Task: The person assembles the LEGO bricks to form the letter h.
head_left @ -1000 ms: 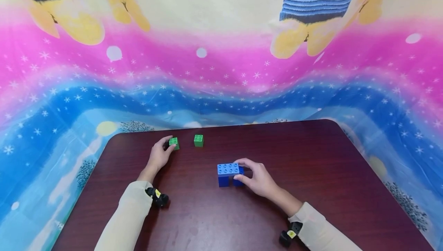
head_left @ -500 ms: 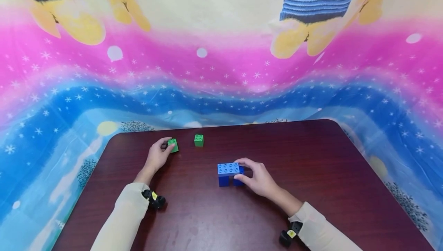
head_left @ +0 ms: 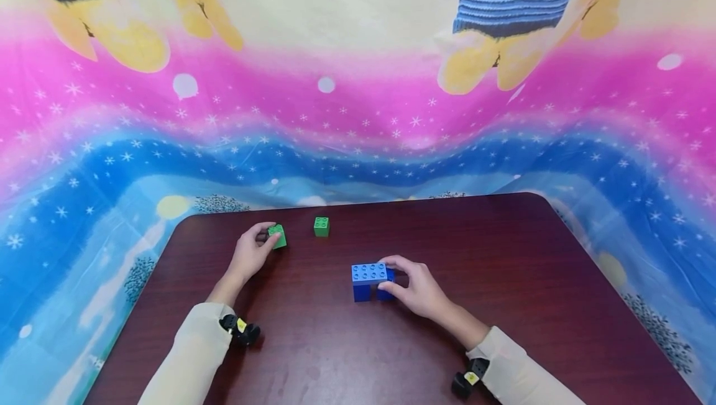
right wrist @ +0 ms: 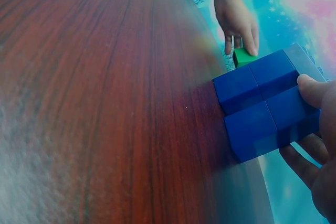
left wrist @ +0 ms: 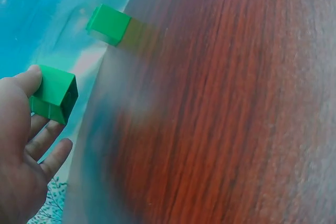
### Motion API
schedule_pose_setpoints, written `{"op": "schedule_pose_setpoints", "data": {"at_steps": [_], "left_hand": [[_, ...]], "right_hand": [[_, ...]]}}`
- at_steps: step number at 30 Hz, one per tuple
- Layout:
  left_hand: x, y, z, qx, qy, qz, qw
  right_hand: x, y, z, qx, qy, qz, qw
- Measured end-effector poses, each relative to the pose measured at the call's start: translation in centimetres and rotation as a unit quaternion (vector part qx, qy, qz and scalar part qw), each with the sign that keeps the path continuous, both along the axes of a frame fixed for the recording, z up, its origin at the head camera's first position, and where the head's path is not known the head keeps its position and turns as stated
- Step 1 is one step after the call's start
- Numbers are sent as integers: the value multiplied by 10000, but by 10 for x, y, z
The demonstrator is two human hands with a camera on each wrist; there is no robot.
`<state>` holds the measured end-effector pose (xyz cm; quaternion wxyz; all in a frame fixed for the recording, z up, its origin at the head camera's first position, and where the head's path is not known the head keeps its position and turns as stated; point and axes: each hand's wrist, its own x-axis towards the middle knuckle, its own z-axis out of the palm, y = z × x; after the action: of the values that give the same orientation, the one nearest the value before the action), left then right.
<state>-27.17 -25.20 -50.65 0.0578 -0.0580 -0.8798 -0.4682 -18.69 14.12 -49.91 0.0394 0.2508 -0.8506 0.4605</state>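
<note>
l hand pinches grn block, r hand grips blu stack on tbl.

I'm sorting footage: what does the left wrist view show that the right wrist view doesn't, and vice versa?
Only the left wrist view shows the loose green block. Only the right wrist view shows the blue blocks and the right hand holding them. Both show the left hand holding the other green block, the table and the backdrop.

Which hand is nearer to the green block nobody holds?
Left. The left hand is left of the unheld green block; the right hand is farther, at front right.
</note>
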Motion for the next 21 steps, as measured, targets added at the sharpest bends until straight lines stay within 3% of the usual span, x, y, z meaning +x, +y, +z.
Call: {"op": "schedule_pose_setpoints", "data": {"at_steps": [21], "left_hand": [[18, 12, 33, 16, 498, -219, 9985]], "right_hand": [[1, 0, 2, -34, -112, -33, 9999]]}}
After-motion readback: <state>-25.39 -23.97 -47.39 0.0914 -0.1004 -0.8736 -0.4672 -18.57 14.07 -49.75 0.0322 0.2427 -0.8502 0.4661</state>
